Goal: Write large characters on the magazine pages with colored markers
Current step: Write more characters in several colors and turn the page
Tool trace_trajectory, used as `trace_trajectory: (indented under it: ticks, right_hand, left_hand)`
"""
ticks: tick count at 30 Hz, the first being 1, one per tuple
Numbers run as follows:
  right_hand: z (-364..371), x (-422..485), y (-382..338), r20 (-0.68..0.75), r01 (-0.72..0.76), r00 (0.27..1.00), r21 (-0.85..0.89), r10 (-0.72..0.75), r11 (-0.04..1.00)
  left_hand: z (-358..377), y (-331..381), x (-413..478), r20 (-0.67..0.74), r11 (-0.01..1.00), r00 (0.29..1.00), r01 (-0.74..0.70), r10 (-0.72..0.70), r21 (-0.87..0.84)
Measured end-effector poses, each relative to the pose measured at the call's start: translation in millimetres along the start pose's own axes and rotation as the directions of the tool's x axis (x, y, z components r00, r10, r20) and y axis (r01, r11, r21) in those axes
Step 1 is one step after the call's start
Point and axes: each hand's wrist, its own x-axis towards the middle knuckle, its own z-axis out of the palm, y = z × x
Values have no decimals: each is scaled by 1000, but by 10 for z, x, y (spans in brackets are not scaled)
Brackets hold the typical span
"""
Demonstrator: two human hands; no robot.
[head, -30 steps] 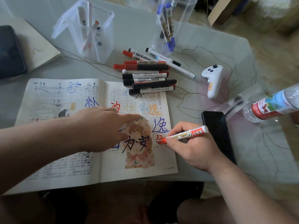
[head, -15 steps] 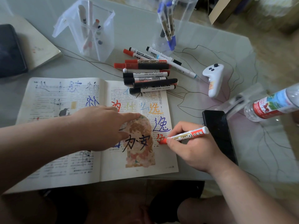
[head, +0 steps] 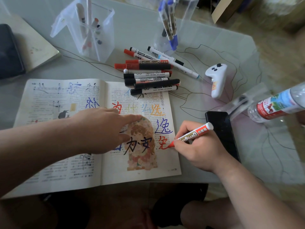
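Pinched between the thumb and curled fingers of the right hand: one red marker, uncapped, its red tip down on the right page of the open magazine, at the end of a red character close to that page's outer edge. Left hand flat on the same spread, fingers straight, lying across the gutter and onto a printed illustration with two black characters over it. Large characters in blue, red, yellow, orange and black spread over both pages. Magazine at the near edge of a pale glass table marked with thin leaf-like lines. Just beyond the right page, a loose heap of markers, about ten, red-capped and black-capped, the nearest ones overlapping the page's top edge; exact count unclear where stacked. Farther back, two clear plastic holders: one with several pens, the other with blue-capped markers. Right of the magazine, one black phone just beside the writing hand, one white controller, one clear water bottle with a red label. Far left, one pale book with a dark flat object on it. Past the table, beige floor and one cardboard box; below the near edge, bare knees.
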Motion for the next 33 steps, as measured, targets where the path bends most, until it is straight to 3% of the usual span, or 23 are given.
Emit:
trace_trajectory:
  ticks: [4,13,17,21,33]
  right_hand:
    - [-13,-9,-15,0,2,1000,91,-2,996]
    - [10,-3,8,20,18,1000,40,-19,999]
    - [8,-6,-43,-56,24,998,153,-15,988]
    - [63,-25,-58,-106,79,992,145,-64,986]
    - [143,-51,-58,-41,63,998,155,-57,986]
  left_hand:
    - [2,1,1,0,1000,1000,-6,6,10]
    - [12,-2,2,-10,1000,1000,0,0,7]
    - [9,1,7,-9,1000,1000,0,0,11]
    - [15,-5,6,-13,1000,1000,3,-3,6]
    - [9,-6,1,-15,1000,1000,-5,5,-3]
